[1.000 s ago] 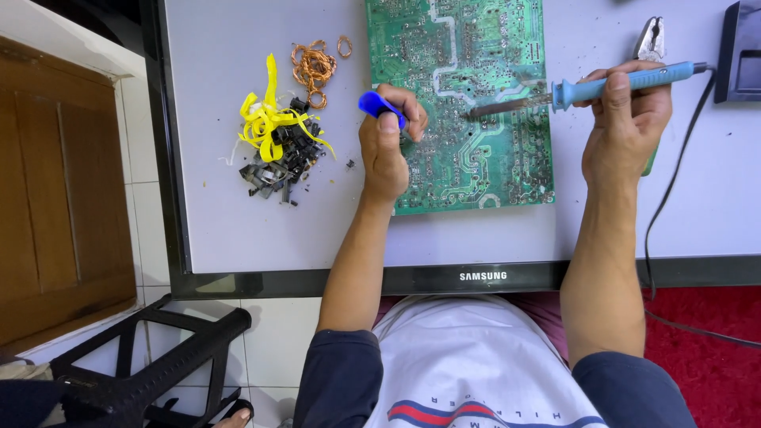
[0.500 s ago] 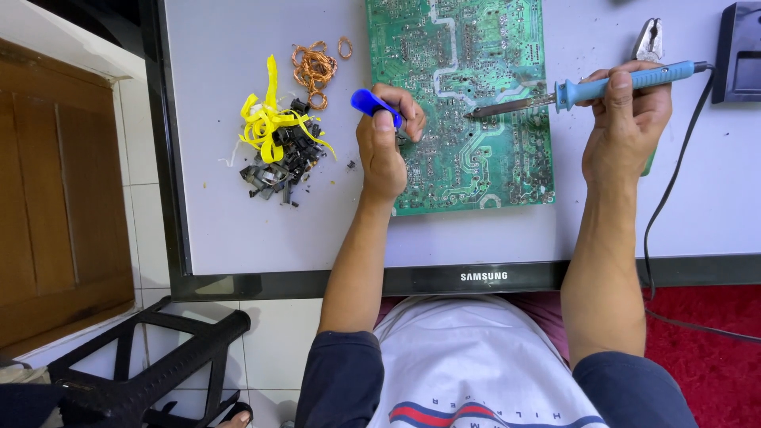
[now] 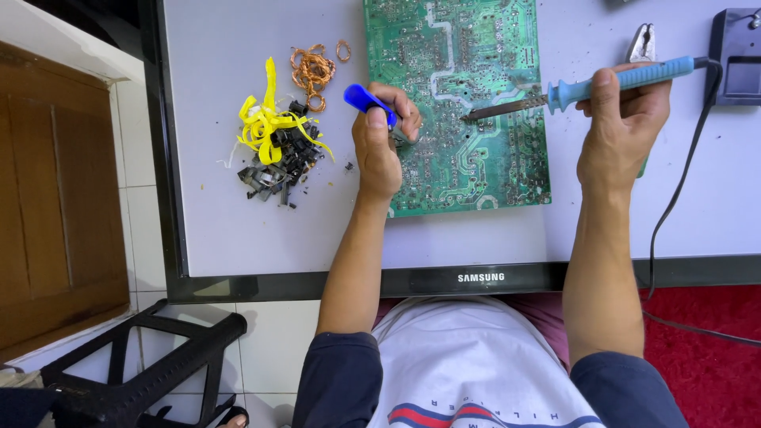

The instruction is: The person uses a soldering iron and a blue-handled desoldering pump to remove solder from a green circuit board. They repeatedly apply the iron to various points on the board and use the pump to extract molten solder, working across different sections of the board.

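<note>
A green circuit board (image 3: 468, 158) lies solder side up on a white panel (image 3: 222, 222). My left hand (image 3: 379, 147) rests at the board's left edge and grips a small blue-handled tool (image 3: 363, 99) whose tip meets the board. My right hand (image 3: 622, 131) holds a blue-handled soldering iron (image 3: 610, 83). The iron's dark tip points left and hovers over the middle of the board, apart from the left hand.
A heap of black parts and yellow strips (image 3: 273, 150) lies left of the board, with copper wire coils (image 3: 313, 71) behind it. Pliers (image 3: 642, 43) and a dark stand (image 3: 737, 55) sit at the far right. The iron's black cord (image 3: 674, 214) hangs down the right side.
The left hand has shifted the blue-handled tool slightly on the board's left edge. The iron's tip has moved a little; the right hand otherwise holds steady.
</note>
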